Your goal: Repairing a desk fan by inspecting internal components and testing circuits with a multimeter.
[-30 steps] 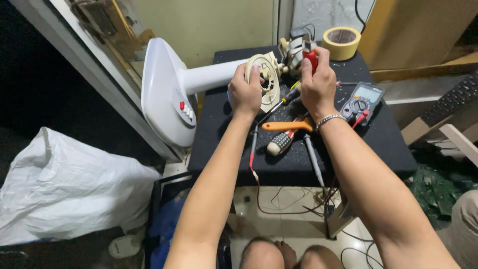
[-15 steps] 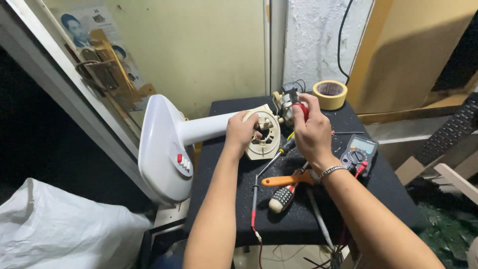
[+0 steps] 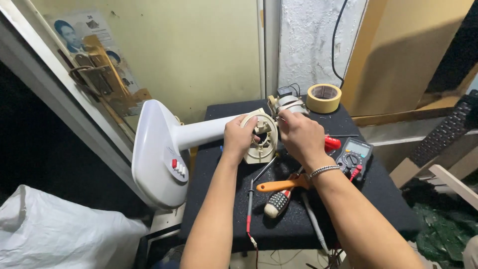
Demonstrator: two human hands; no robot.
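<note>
A person's two bare forearms reach forward from the bottom of the view over a small counter (image 3: 378, 199) covered in black cloth, set against a pale wall.

The largest thing is a white fan stand (image 3: 159, 154), lying on its side. Its broad base, with a row of red and white buttons, hangs off the counter's left edge, and its white pole runs right onto the counter. At the pole's end sits a cream round plastic housing (image 3: 261, 137) with open ribs, near the counter's middle.

The left hand (image 3: 238, 139) wraps around the left rim of the housing, fingers curled over its top edge in a closed grip. The right hand (image 3: 298, 137), with a silver bracelet at the wrist, is just right of the housing, fingers curled narrow around a small metal fan motor (image 3: 289, 103) with wires, which sits at the housing's upper right. Whether the grip is tight cannot be told.

A roll of tan tape (image 3: 323, 97) lies flat behind the motor, near the wall. A dark multimeter (image 3: 353, 157) lies right of the right wrist, with a red-handled tool (image 3: 332, 143) just beside it. Below the hands lie an orange-handled tool (image 3: 281, 185), a screwdriver (image 3: 277, 203) with a black and cream handle, and a thin probe with a red tip (image 3: 250, 206).

A white plastic bag (image 3: 55, 234) lies on the floor at lower left.
</note>
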